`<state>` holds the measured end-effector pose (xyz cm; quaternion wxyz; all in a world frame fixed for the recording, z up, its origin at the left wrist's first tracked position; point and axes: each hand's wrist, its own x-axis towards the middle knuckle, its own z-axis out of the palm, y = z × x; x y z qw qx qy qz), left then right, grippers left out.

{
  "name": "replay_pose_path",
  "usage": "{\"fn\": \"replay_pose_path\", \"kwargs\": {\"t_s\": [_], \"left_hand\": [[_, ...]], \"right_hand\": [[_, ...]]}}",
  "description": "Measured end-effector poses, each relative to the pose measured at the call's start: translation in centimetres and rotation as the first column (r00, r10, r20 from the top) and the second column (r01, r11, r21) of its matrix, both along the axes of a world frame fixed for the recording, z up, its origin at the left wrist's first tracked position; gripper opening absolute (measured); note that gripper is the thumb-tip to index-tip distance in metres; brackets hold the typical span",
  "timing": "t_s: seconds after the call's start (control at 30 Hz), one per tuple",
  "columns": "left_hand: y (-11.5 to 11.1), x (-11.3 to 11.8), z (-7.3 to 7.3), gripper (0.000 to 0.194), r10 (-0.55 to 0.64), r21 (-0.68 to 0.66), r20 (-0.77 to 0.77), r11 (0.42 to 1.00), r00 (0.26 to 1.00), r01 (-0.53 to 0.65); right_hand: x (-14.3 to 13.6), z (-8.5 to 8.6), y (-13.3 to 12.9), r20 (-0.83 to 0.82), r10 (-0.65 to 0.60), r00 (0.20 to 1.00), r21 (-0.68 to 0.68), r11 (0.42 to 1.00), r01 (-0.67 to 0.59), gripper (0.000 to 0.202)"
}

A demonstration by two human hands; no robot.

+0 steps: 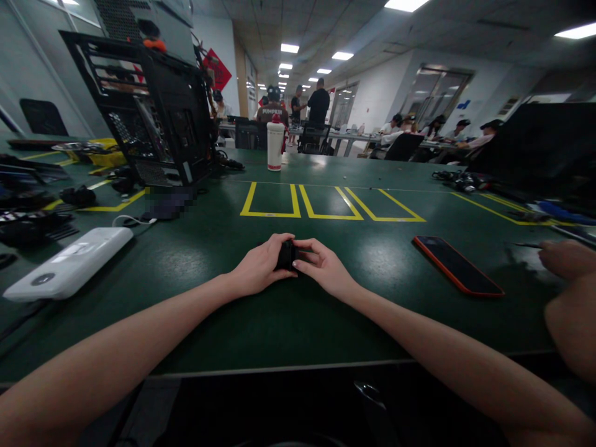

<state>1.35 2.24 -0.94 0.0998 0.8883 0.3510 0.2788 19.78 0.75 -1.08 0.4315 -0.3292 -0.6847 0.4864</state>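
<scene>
Between my two hands, just above or on the green table (pixel 223 329), is a small black block-like object (pixel 285 255) whose kind I cannot make out. My left hand (pixel 261 264) is closed around its left side, thumb toward me and fingers behind. From the right, the fingertips and thumb of my right hand (pixel 323 267) pinch against its right face. Much of the object is hidden by the fingers. Beyond the hands, yellow tape outlines (pixel 270 215) mark the tabletop.
A phone with an orange edge (pixel 459 266) lies to the right, near another person's hand (pixel 568 257) holding a thin tool. At left are a white power bank (pixel 69 264) with a cable and an open black computer case (pixel 162 118). A white cup (pixel 275 146) stands farther back.
</scene>
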Motion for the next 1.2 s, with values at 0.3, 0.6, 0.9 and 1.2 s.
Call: {"fn": "replay_pose_path", "kwargs": {"t_s": [0.3, 0.6, 0.9, 1.2], "left_hand": [[0.04, 0.06, -0.05, 0.065, 0.002, 0.008, -0.002, 1.0, 1.0, -0.002], [-0.02, 0.08, 0.1, 0.063, -0.006, -0.015, 0.009, 1.0, 1.0, 0.006], [0.07, -0.13, 0.03, 0.064, 0.017, -0.013, -0.009, 1.0, 1.0, -0.017], [0.19, -0.09, -0.17, 0.065, 0.016, -0.005, 0.001, 1.0, 1.0, -0.016]], "right_hand": [[-0.22, -0.1, -0.07, -0.054, -0.019, 0.998, -0.009, 1.0, 0.018, 0.021], [0.09, 0.22, -0.17, 0.027, -0.03, 0.999, -0.022, 0.999, 0.031, 0.031], [-0.1, -0.38, -0.12, -0.077, 0.006, 0.997, -0.034, 0.999, -0.009, 0.026], [0.1, -0.07, 0.01, 0.064, -0.048, 0.997, 0.008, 0.999, 0.047, 0.04]]}}
